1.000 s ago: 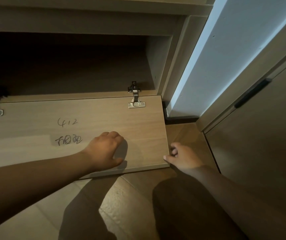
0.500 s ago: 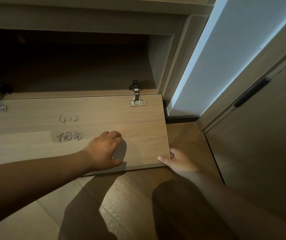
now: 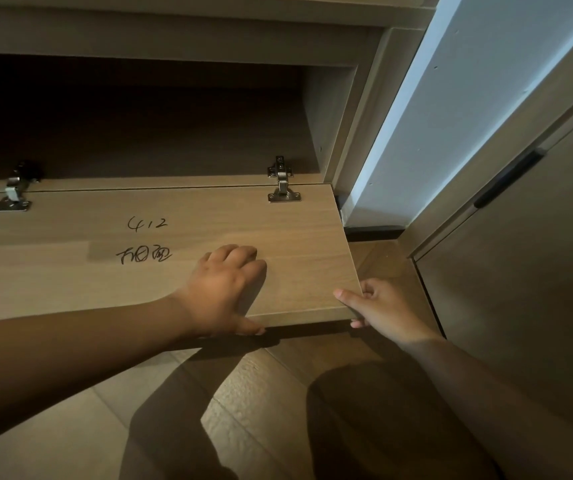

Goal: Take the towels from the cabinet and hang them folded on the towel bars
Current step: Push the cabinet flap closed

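At the right front corner of the door [image 3: 299, 237], your right hand [image 3: 378, 306] went from resting beside the panel a second ago to pinching it, thumb on top and fingers underneath. Meanwhile your left hand [image 3: 224, 289] barely moved: fingers bent on the top face, thumb hooked at the front edge. So both grips were clamped on the door.

The door was folded down on its hinges [image 3: 282, 183], front edge clear of the floor [image 3: 243, 393]. The cabinet [image 3: 330, 109] stood open, but the inside was too dark to read. No towels showed, and I couldn't tell if any sat further back.

My read: you'd taken two-handed control of the flap, to steady or swing it; which one, I couldn't tell. No towel had been fetched yet, and the bars were out of view. Reaching in would have needed one hand freed.
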A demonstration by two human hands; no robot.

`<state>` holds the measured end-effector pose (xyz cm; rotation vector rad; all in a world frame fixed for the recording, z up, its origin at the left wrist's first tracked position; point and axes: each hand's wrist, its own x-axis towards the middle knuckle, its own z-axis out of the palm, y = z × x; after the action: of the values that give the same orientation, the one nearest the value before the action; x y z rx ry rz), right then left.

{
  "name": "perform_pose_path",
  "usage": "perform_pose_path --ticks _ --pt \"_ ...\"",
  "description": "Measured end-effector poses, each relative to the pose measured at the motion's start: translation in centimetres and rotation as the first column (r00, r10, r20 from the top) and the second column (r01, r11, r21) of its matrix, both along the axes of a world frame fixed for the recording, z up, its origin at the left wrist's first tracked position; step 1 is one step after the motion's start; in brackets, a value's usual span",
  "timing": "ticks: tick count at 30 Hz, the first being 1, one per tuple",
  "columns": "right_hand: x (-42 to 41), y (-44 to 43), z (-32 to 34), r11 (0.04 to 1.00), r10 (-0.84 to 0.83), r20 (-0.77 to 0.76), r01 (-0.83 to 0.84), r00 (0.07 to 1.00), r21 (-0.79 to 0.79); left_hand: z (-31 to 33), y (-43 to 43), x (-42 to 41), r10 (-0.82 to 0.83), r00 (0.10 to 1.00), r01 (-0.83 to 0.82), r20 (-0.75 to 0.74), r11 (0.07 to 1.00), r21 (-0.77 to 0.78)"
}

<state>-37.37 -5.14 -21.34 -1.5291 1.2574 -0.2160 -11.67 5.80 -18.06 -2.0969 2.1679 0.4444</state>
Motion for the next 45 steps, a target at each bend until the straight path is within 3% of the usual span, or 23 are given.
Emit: perform_pose_path --ticks 5,15,20,26,32,35,38,45 --pt "0.2 0.2 2.6 0.999 -0.044 0.010 0.044 0.999 -0.032 0.9 -0.4 -0.3 0.004 1.000 -0.004 -0.001 1.000 0.016" --pt "-0.6 2.2 3.6 0.989 0.068 0.101 -0.053 0.993 -0.138 2.4 -0.2 0.1 -0.038 0.998 0.042 -0.054 0.996 0.075" --pt "-1.6 1.4 3.7 0.894 0.241 -0.101 -0.261 0.965 -0.364 3.2 -0.1 0.6 -0.035 0.991 0.038 -0.130 0.999 0.021" --pt "-1.7 1.3 4.1 0.718 0.280 -0.309 -0.412 0.909 -0.561 4.6 -0.1 0.8 -0.040 0.983 0.037 -0.181 0.999 -0.015" --pt "-1.1 0.7 6.0 0.660 0.215 -0.244 -0.325 0.946 -0.677 7.6 -0.8 0.9 -0.004 0.962 -0.017 -0.274 0.997 -0.073" --pt "0.2 -0.8 7.9 0.673 0.171 -0.127 -0.210 0.977 -0.709 10.0 -1.9 1.4 0.080 0.923 -0.128 -0.377 0.986 -0.106" --pt "2.1 -3.1 10.6 0.658 0.137 -0.078 -0.150 0.987 -0.738 12.6 -2.9 2.1 0.093 0.881 -0.238 -0.464 0.934 -0.265" --pt "5.3 -7.0 14.3 0.628 0.082 -0.090 -0.121 0.993 -0.768 14.9 -5.3 3.3 0.096 0.892 -0.318 -0.441 0.827 -0.463"
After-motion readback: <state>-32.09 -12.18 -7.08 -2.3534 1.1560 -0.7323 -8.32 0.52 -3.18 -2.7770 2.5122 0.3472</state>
